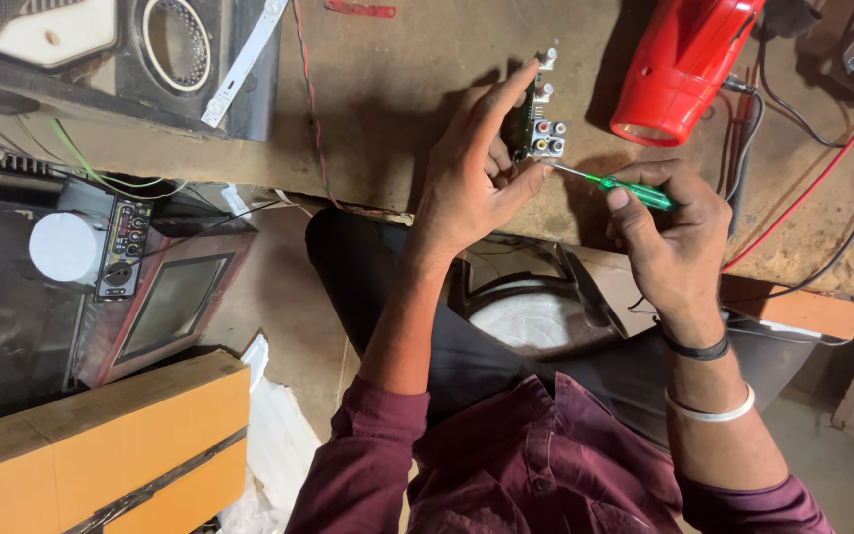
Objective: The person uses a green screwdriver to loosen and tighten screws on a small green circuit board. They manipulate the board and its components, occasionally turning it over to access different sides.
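Observation:
My left hand (471, 178) holds a small circuit board (536, 124) upright above the brown workbench (397, 89); coloured round sockets show on the board's lower right corner. My right hand (674, 232) grips a green-handled screwdriver (630, 188). Its thin metal tip points left and touches the board's lower edge, beside my left thumb. Both wrists rise from maroon sleeves, and the right wrist wears a black band and a white band.
A red torch-like device (684, 64) lies at the back right among red and black wires (803, 193). At the left stand a speaker cabinet (165, 49), a white LED strip (244, 64), a small screen unit (165, 307) and orange boxes (101, 445).

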